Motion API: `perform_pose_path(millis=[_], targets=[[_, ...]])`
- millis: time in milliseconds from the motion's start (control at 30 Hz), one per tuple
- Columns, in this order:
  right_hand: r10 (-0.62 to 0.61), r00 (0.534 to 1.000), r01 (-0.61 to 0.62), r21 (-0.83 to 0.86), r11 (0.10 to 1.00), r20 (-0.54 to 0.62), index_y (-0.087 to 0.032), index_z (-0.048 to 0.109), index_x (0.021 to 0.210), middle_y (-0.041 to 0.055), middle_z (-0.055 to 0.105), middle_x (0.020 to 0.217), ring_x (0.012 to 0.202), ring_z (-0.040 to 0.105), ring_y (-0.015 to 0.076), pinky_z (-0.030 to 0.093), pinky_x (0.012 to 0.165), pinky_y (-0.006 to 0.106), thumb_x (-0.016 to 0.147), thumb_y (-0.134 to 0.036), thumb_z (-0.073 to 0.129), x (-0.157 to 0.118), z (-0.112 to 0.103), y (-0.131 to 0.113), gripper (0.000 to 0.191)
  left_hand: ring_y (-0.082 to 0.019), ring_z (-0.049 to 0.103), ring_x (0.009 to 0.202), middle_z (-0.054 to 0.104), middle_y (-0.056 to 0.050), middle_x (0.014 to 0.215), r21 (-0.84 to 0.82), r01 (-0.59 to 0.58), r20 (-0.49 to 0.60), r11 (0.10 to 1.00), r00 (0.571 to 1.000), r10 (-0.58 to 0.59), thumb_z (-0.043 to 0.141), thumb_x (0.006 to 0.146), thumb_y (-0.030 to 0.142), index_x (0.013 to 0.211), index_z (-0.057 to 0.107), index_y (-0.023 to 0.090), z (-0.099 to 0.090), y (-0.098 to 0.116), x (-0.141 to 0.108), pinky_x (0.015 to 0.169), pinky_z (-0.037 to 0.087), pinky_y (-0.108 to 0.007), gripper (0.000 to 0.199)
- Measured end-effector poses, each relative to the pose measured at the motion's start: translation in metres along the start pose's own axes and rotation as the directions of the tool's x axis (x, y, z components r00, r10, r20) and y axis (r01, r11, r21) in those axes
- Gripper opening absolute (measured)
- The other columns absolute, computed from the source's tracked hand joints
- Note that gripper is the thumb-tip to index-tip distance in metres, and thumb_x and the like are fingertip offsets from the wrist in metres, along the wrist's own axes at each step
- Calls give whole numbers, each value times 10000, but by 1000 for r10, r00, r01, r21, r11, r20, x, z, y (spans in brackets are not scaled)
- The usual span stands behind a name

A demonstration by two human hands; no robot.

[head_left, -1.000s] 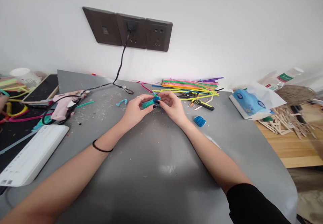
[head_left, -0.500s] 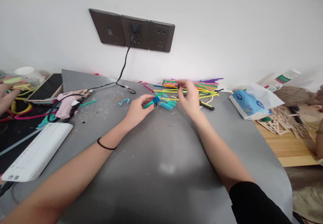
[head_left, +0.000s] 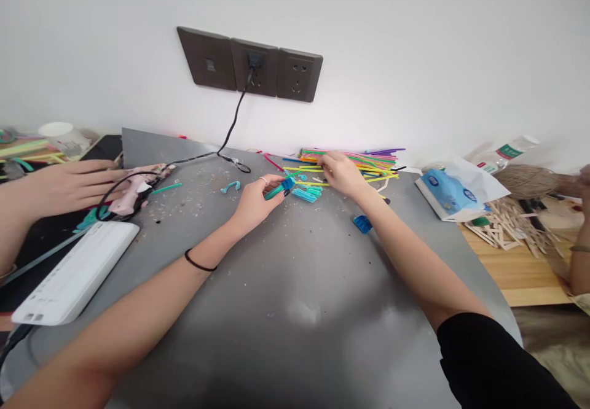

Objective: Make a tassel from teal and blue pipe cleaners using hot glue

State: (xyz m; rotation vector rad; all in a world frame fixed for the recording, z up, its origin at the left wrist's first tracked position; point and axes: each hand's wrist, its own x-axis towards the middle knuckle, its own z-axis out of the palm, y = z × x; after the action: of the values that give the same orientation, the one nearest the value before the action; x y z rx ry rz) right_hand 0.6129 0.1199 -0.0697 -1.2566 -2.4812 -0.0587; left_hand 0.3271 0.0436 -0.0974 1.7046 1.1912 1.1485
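Observation:
My left hand is closed round a teal folded bundle with a blue end, apparently pipe cleaners, above the grey mat. Short light-blue pipe cleaner pieces lie just right of it. My right hand reaches into the pile of coloured pipe cleaners by the wall, its fingers curled together. Whatever its fingertips hold is hidden. Beside my right forearm lies a small blue piece. A bent light-blue piece rests left of my left hand.
Another person's hand is over a pink glue gun on the left, near a white power strip. Tissues, twine and wooden sticks lie right. A black cord runs to the wall socket.
My right hand has lowered onto the pipe cleaner pile and its fingers have drawn together. The blue piece beside my forearm has come into view. The other person's hand has moved right, to the glue gun.

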Motion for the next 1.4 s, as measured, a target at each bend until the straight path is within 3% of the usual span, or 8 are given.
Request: perform_pose_path(millis=[133,333,500,1000,1100,1233,1300,1400], targets=[[-74,993,69,60,996,94,-131,706,1288,204,728,1314,1225,650,299,544,1061,426,1033,-43,390,25,16,-26,416,-278,794,1047,844,-110,1111,-2,-1,12,1000,1000,1,717,862,277,1161,764,190,1,2,0,975,621,-419,315],[98,926,17,-298,954,365,-47,656,1382,256,701,1388,1318,643,320,550,1099,428,1017,24,413,79,24,-63,445,-283,789,1054,839,-122,1125,3,11,8,1000,1000,-11,705,867,279,1175,763,176,0,4,-1,987,609,-430,330],[173,906,-24,-361,932,387,-48,629,1411,288,683,1417,1333,661,354,619,1014,438,1027,-7,454,102,21,-74,424,-279,788,1022,835,-110,1099,23,23,5,999,1000,-23,703,884,265,1196,765,187,-2,4,-1,943,614,-417,328],[209,906,-67,-361,930,369,-79,725,1310,266,696,1448,1368,673,360,619,1063,455,1043,-33,438,109,4,-74,395,-264,777,1023,836,-98,1108,2,13,-1,1000,1000,-13,716,875,256,1201,773,189,-1,3,-1,949,608,-401,338],[248,932,-155,-329,932,264,-99,723,1299,260,730,1393,1276,726,367,627,1032,479,1065,-76,441,114,-11,-63,367,-266,776,1027,837,-97,1106,-3,19,-8,1000,1000,-19,719,869,258,1188,778,191,-1,4,0,952,603,-402,331],[256,950,-262,-13,965,-180,-134,730,1126,160,813,1122,1076,791,309,634,994,473,1065,-110,535,122,-58,-45,205,-257,777,1034,841,-73,1085,-8,22,-24,1000,999,-22,709,865,224,1177,784,216,-1,5,0,943,600,-387,320],[233,885,-168,191,967,-402,-137,687,1050,67,788,988,967,803,214,620,918,374,1083,-121,476,124,-92,-42,214,-250,773,1029,839,-71,1090,-17,25,-33,1000,999,-26,711,867,213,1168,782,216,-1,5,0,946,599,-384,310],[286,658,66,431,900,-697,-194,580,919,0,709,936,1005,796,137,528,810,229,1042,-150,510,122,-152,-40,148,-246,763,1035,828,-79,1112,-45,39,-52,998,998,-41,727,868,212,1167,768,206,0,1,2,971,593,-391,301]])
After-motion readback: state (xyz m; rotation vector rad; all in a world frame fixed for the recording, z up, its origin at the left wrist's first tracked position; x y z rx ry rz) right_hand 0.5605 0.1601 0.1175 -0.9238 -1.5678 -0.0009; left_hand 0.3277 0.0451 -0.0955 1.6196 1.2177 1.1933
